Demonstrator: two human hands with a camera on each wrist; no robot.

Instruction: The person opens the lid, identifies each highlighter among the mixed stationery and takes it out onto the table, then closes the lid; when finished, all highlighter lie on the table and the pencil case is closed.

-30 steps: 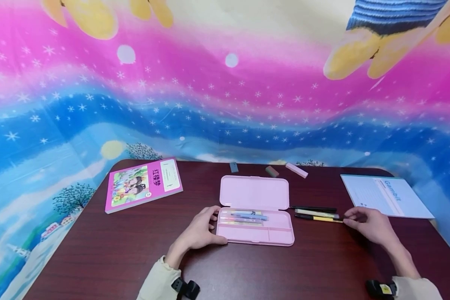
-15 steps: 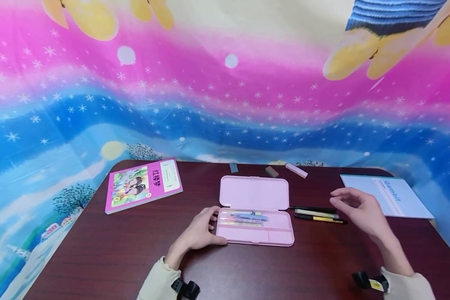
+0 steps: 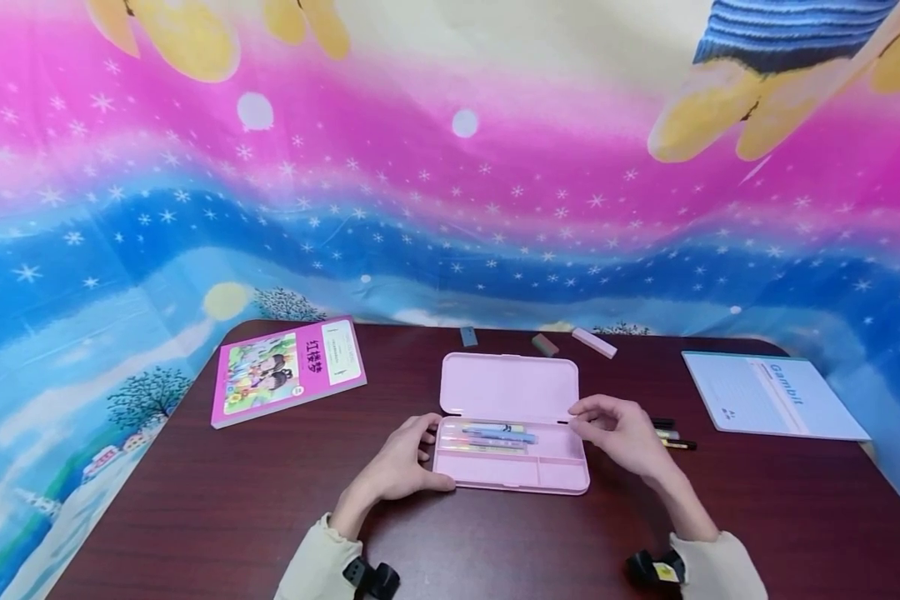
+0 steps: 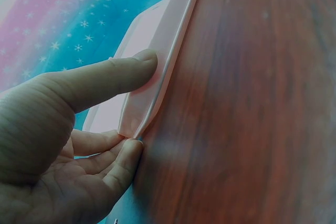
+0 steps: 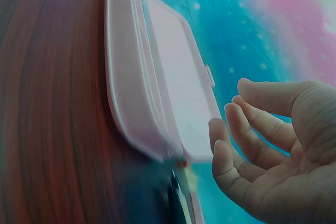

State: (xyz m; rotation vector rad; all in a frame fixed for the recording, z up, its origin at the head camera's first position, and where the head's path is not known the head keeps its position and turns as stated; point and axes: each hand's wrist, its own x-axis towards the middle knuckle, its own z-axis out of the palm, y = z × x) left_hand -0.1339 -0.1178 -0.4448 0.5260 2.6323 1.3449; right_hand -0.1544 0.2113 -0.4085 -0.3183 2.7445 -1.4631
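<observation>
A pink pencil case (image 3: pixel 562 473) lies with its lid raised, in the middle of the table in the head view. Several slim pens (image 3: pixel 498 435) rest in its long compartment. My left hand (image 3: pixel 399 460) grips the case's left end, thumb along the front wall and fingers at the end in the left wrist view. At the right end is my right hand (image 3: pixel 626 437), fingertips near the hinge corner and loosely bent. No held thing shows between its fingers (image 5: pixel 249 135) in the right wrist view. Behind it, partly hidden, lie loose pens (image 3: pixel 678 444).
A pink book (image 3: pixel 288 371) lies at the left and a pale blue notebook (image 3: pixel 776 396) at the right. Behind the case are a small grey block (image 3: pixel 468 336), a brown-green block (image 3: pixel 545 344) and a pink bar (image 3: pixel 594 342). A patterned curtain (image 3: pixel 450 200) hangs behind the table.
My right hand has lifted off the loose pens' right end and moved left to the case's right corner. The left hand and the case have stayed put.
</observation>
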